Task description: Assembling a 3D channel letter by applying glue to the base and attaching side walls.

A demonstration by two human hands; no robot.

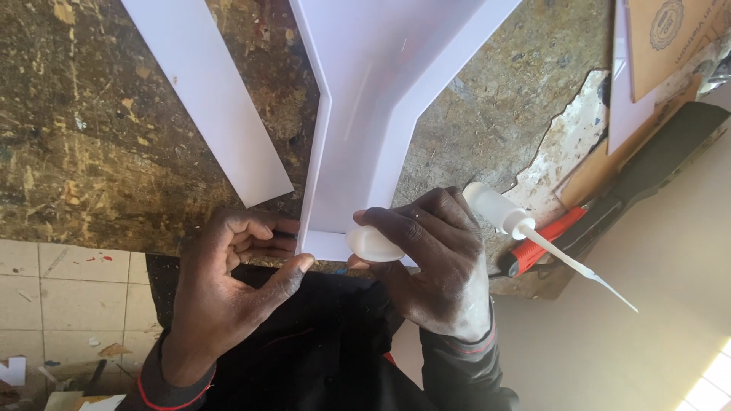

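A white folded board structure (358,114) with raised walls lies on a worn, paint-stained workbench (114,129). My left hand (228,289) pinches its near left corner, thumb against the bottom edge. My right hand (442,262) grips a white squeeze bottle (487,205) with a long thin nozzle (579,266) that points to the right, away from the structure. The bottle's round base rests at the structure's near end wall.
A separate white strip (205,91) lies to the left of the structure. A red-handled cutter (544,240) and a black ruler-like bar (655,167) lie at the bench's right edge, beside brown cardboard (670,46). Tiled floor (61,304) with scraps shows at lower left.
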